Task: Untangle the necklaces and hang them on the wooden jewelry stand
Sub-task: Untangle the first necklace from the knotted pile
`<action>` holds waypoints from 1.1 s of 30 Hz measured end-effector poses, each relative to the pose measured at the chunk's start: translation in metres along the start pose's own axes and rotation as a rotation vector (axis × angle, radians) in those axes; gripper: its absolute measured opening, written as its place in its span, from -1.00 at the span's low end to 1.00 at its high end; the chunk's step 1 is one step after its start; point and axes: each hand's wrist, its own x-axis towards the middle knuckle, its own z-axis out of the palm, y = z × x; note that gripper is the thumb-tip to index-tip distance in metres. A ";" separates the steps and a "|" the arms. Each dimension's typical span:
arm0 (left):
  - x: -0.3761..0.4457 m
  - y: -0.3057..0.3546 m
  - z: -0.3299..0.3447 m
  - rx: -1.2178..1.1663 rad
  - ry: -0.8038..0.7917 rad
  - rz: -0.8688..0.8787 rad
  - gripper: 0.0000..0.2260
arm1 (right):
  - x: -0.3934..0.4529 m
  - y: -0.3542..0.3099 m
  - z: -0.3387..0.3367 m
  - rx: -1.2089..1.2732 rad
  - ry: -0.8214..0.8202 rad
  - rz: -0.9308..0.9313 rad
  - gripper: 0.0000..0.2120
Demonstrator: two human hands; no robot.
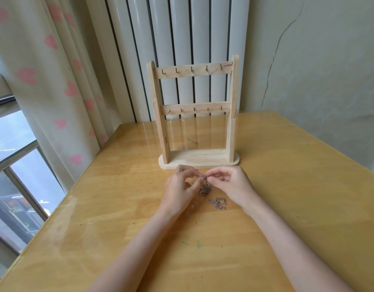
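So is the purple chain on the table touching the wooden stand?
Apart. The head view shows bare table between the purple chain and the wooden stand.

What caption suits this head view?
Both hands, left and right, pinch a tangled necklace before an empty wooden stand.

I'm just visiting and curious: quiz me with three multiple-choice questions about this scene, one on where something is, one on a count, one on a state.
1. Where is the wooden jewelry stand?
A. Beyond the hands, on the table
B. On the floor
C. Between the forearms

2. How many hooks are on its top bar?
A. Two
B. Five
C. Nine

3. What is the state of the stand's hooks?
A. All bare
B. Each holds a necklace
C. One holds a ring

Answers: 1 A, it stands on the table past both hands. 2 B, five brass hooks show. 3 A, nothing hangs; the left hand and right hand pinch the tangled necklaces.
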 end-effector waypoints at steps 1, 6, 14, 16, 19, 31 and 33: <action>0.000 0.002 0.001 -0.019 0.005 0.000 -0.92 | -0.001 -0.001 0.000 0.040 0.001 0.011 -0.83; -0.004 0.008 0.002 -0.034 0.062 0.017 -0.89 | -0.003 -0.004 -0.001 0.173 0.004 0.075 -0.86; -0.003 0.000 0.003 0.137 0.079 0.166 -0.95 | -0.003 0.002 -0.004 0.289 -0.060 0.234 -0.87; -0.003 0.002 0.002 0.104 0.049 0.143 -0.93 | -0.004 0.002 -0.004 0.293 -0.061 0.243 -0.89; -0.003 0.006 0.001 -0.003 0.000 0.065 -0.88 | -0.004 0.001 -0.003 0.246 -0.031 0.219 -0.92; -0.003 0.011 0.002 -0.377 -0.047 -0.236 -0.93 | -0.003 -0.001 0.001 0.122 -0.015 0.086 -0.86; -0.004 0.013 0.002 -0.450 -0.068 -0.276 -0.91 | -0.003 -0.001 0.002 0.120 -0.021 0.090 -0.86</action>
